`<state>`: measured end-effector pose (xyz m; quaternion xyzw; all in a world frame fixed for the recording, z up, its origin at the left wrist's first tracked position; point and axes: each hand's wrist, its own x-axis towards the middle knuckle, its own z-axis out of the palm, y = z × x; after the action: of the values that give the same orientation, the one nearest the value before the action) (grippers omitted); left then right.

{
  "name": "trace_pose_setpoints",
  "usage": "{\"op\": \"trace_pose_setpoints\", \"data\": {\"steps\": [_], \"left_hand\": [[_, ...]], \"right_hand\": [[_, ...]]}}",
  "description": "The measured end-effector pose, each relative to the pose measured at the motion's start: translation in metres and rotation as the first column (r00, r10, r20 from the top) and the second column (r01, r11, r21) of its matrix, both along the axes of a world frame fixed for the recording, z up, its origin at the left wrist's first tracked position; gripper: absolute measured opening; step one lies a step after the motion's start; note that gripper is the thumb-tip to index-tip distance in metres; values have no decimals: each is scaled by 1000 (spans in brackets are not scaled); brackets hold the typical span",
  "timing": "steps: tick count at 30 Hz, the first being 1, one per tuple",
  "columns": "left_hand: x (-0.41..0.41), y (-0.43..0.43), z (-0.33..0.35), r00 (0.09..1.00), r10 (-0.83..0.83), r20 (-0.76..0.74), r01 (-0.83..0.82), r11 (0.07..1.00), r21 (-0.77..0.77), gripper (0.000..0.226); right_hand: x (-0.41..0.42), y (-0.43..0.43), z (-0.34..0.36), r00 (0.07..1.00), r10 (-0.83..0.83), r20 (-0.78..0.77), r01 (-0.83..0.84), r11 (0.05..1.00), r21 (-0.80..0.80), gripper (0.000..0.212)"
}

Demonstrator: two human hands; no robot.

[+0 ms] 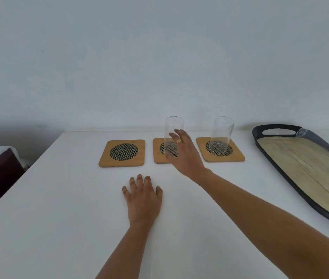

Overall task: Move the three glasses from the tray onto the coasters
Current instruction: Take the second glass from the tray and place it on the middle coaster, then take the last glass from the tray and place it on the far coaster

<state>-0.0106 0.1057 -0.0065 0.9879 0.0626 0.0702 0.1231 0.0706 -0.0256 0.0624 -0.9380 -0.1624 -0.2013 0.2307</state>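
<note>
- Where the white table [58, 218] ran out of view at the bottom and left, its full outline could not be told; its top was smooth and matte.
- At the right, the oval tray [304, 170] was cut off by the picture's edge, with a dark raised rim, a handle slot at its far end and a pale wood-grain floor; a clear smear over its far rim, perhaps the third glass, was too blurred to tell.
- Three square wooden coasters with rounded corners and dark round mesh centres lay in a row: the left coaster [122, 153] was bare, the middle coaster [157, 153] was partly hidden by a hand, and the right coaster [220, 150] was in plain sight.
- Over the middle coaster the right hand [185, 156] held a clear straight-sided glass [173, 135], its fingers curled round the wall, a gold ring on one; whether the base touched the coaster was hidden.
- Near the table's front, the left hand [142, 198] lay flat, palm down, fingers slightly spread.
- Upright on the right coaster's mesh stood a second glass [221, 135].
</note>
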Motion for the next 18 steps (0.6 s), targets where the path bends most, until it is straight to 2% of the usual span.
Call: {"op": "trace_pose_setpoints", "data": {"steps": [2, 5, 9, 18], "left_hand": [[0, 0, 2, 1000, -3, -12, 3, 1000, 3, 52], [-2, -1, 4, 999, -28, -31, 28, 1000, 5, 53], [-5, -13, 1, 987, -161, -24, 162, 986, 29, 52], [5, -121, 8, 852, -523, -8, 523, 852, -13, 49]], "right_hand": [[-22, -12, -16, 999, 27, -30, -27, 999, -17, 57], [-42, -39, -36, 985, -19, -172, -3, 992, -126, 59], [-54, -83, -43, 962, -106, -252, 67, 985, -157, 56], [-55, -190, -20, 908, -367, -203, 345, 928, -139, 49]]}}
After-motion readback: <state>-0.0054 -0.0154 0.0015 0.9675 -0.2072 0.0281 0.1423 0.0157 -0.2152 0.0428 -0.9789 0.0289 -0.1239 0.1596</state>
